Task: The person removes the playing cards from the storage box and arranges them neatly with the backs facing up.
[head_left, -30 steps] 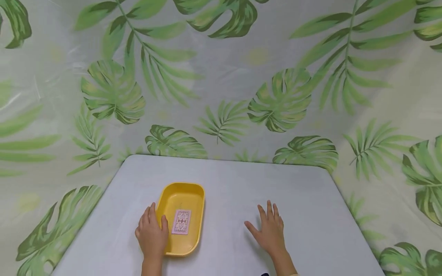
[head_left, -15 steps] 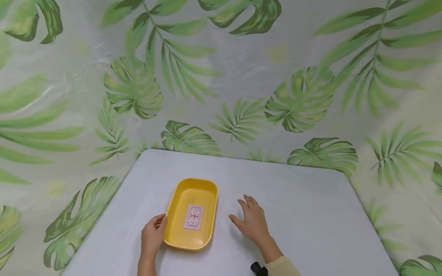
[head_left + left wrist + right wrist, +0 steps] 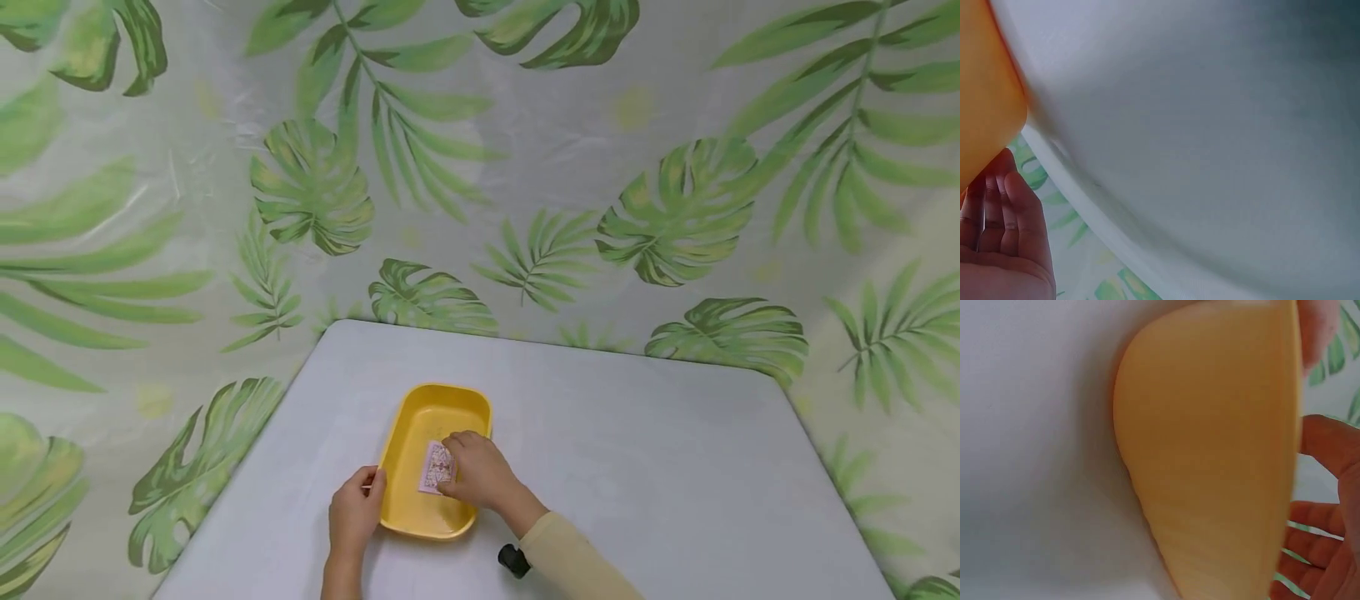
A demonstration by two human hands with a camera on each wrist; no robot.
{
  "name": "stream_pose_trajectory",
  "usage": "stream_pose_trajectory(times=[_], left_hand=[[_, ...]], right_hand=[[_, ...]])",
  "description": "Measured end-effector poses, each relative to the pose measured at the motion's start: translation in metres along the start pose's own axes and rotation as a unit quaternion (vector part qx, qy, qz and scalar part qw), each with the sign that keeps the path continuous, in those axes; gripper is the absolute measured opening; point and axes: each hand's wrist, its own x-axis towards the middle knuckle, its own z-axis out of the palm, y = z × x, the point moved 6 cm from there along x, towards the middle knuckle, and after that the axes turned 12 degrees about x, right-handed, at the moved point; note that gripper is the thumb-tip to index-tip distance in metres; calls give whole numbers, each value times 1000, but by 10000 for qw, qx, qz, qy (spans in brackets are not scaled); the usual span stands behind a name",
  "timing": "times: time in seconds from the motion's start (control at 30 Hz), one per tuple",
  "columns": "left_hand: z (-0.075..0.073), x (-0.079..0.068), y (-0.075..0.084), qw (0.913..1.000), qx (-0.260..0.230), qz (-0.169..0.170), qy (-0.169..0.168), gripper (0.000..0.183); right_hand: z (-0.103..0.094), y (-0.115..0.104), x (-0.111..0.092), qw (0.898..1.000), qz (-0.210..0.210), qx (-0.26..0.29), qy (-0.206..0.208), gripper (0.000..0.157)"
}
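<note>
A shallow yellow plastic tray [image 3: 420, 515] rests on the white table. My left hand [image 3: 354, 510] pinches its near left rim between thumb and fingers. In the left wrist view that hand [image 3: 1007, 240] is partly hidden by the tray's wall [image 3: 988, 94]. A pink-bordered playing card or card pack [image 3: 432, 468], ornate back up, lies on the tray's floor. My right hand [image 3: 483, 472] reaches over the right rim and covers the card's right part, thumb near its lower edge. Behind the tray wall in the right wrist view, the right fingers [image 3: 1313, 547] are spread, their tips hidden.
White cloth covers the table [image 3: 637, 467], which extends to the right of the tray. A leaf-patterned sheet [image 3: 555, 167] hangs behind and around it. A small black device [image 3: 513, 560] sits at the right wrist, by a pale yellow sleeve [image 3: 573, 554].
My left hand has shifted from lying over the tray's left side to pinching its rim. My right hand has moved left from above the table into the tray, over the card. The head view has turned.
</note>
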Motion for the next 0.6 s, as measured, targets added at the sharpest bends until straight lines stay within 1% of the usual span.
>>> stream_pose_trajectory(times=[0.07,0.2,0.37,0.47,0.6], left_hand=[[0,0,1,10000,-7,29,14,23],[1,0,3,9998,150,81,-54,22],[1,0,3,9990,395,58,-187,23],[2,1,3,9989,423,12,-181,22],[2,2,3,9991,410,23,-104,24]], right_hand=[[8,0,7,9998,66,-73,-187,71],[23,4,17,9977,326,-153,-575,86],[35,10,25,9935,665,-168,-906,102],[38,11,28,9913,804,-252,-1010,105],[40,12,30,9893,898,-427,-1065,105]])
